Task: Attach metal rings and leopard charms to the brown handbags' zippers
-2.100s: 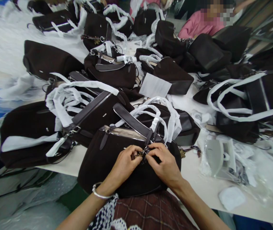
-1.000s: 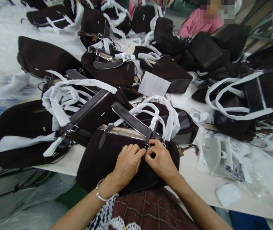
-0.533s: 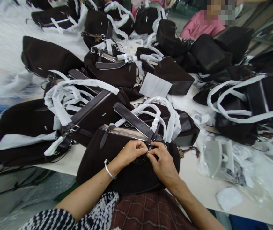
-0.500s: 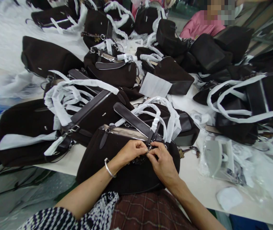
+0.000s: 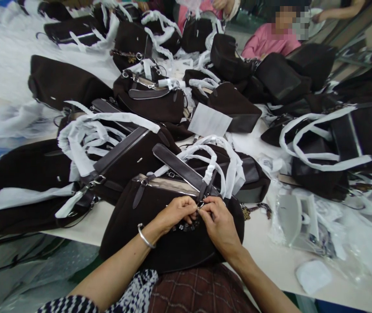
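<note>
Many bags across pale table

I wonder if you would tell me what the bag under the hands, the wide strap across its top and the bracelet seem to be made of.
The bag: probably fabric, perhaps felt or suede, given its matte, soft-looking surface. The wide strap: likely leather or an imitation, smooth with a faint sheen. The bracelet: apparently metal, polished, silvery with bright highlights.
</note>
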The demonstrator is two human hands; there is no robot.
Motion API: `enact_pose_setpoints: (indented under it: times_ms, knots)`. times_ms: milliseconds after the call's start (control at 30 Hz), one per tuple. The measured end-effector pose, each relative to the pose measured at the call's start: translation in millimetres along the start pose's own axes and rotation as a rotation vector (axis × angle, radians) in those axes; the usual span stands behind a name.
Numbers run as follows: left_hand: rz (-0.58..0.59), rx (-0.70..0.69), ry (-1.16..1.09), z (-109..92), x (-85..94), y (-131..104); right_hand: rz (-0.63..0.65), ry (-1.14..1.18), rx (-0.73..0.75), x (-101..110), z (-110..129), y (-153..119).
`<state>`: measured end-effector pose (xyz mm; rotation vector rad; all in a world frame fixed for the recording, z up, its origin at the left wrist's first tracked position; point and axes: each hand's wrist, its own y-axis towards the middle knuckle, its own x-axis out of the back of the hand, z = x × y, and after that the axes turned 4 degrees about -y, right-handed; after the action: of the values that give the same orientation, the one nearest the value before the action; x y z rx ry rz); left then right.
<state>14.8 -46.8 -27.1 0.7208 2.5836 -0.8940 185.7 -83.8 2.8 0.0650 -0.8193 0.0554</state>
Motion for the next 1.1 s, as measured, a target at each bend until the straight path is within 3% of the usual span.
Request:
enact_pose_setpoints:
  times_ms: [200, 400, 600, 800, 1100]
  knots:
    - [0.006, -0.008, -0.071, 5.0, -0.4, 3.1, 0.009, 0.023, -0.005, 0.5, 0.2, 0.8]
    - [-0.202, -0.149, 0.321, -3.9, -5.8, -10.2, -0.026, 0.091, -0.045, 4.1, 4.9, -2.6]
    - [-0.212, -0.193, 0.520, -3.0, -11.5, -12.6, 0.057, 0.085, 0.011, 1.8, 6.3, 0.3]
    - [-0.284, -0.267, 0.456, -10.6, -10.2, -19.2, 0.079, 0.033, 0.003, -1.7, 3.5, 2.7]
    - [-0.153, -0.294, 0.144, -7.2, -17.1, -18.2, 0.045, 0.103, -0.034, 0.9, 6.3, 2.7]
